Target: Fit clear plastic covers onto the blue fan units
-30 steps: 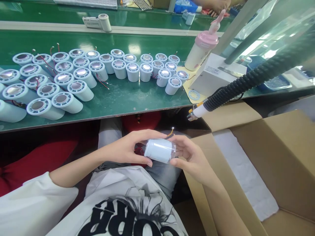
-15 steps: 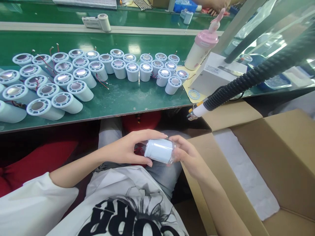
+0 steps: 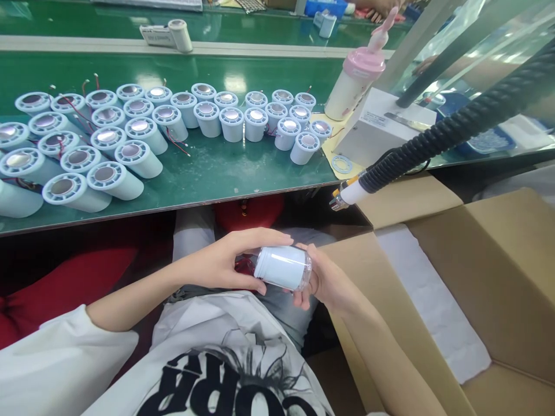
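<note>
A light-blue cylinder (image 3: 281, 267) lies sideways between my hands above my lap, with a clear plastic cover standing out past its right end. My left hand (image 3: 236, 261) grips its left end, thumb along the lower side and fingers over the top. Red wires (image 3: 245, 264) show in the gap by the left palm. At the other end, my right hand (image 3: 323, 280) curls around the clear cover, its fingers partly hidden beneath. Similar light-blue cylinders (image 3: 116, 180) stand in several rows on the green bench, some with thin red and black wires.
An open cardboard box (image 3: 405, 323) stands at my right. Over its near flap hangs a black corrugated hose (image 3: 416, 151) with a nozzle. A grey-white device (image 3: 368, 130) and a pink-lidded bottle (image 3: 353, 84) stand on the bench's right side. A co-worker's hand (image 3: 381, 8) appears at the top.
My right hand has turned, its fingers moving from the end of the cylinder to beneath it. The clear cover's round end now shows more plainly. My left hand keeps its grip.
</note>
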The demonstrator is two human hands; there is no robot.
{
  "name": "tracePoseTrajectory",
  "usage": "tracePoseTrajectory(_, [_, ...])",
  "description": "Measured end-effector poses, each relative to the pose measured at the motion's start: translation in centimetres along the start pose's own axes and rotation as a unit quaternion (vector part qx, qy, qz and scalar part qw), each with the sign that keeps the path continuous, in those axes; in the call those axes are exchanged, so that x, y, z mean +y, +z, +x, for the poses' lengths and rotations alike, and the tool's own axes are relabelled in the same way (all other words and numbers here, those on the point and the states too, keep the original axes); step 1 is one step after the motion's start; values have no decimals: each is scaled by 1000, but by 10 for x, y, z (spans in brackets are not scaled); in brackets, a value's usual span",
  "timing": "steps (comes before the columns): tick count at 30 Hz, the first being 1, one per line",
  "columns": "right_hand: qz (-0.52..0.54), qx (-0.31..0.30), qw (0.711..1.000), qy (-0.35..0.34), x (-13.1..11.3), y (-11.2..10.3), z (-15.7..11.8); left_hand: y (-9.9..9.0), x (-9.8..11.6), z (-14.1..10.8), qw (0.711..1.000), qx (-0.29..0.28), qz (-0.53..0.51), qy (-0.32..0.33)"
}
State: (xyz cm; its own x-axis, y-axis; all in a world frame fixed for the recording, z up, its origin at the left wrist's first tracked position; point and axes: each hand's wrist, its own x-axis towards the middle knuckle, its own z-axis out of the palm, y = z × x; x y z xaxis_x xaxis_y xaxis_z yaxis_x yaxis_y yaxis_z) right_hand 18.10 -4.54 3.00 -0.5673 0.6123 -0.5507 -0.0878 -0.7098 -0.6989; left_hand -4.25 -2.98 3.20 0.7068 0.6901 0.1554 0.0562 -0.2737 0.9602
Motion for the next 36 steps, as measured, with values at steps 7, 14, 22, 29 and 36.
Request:
tracePoseTrajectory(7, [31, -42, 995, 80, -2, 2, 1, 1, -3, 0, 1000, 16, -4, 21])
tracePoseTrajectory(14, [-130, 18, 988, -87, 15, -3, 5, 5, 8, -1, 994, 42, -58, -81])
tracePoseTrajectory(22, [-492, 45, 724, -481, 15, -17, -3, 5, 11, -2, 973, 38, -154, -165])
tracePoseTrajectory(29, [-218, 18, 919, -330, 15, -12, -7, 1, 8, -5, 986, 3, -118, -114])
tracePoseTrajectory(36, [-349, 61, 863, -361, 15, -10, -11, 7, 2, -6, 977, -8, -161, -141])
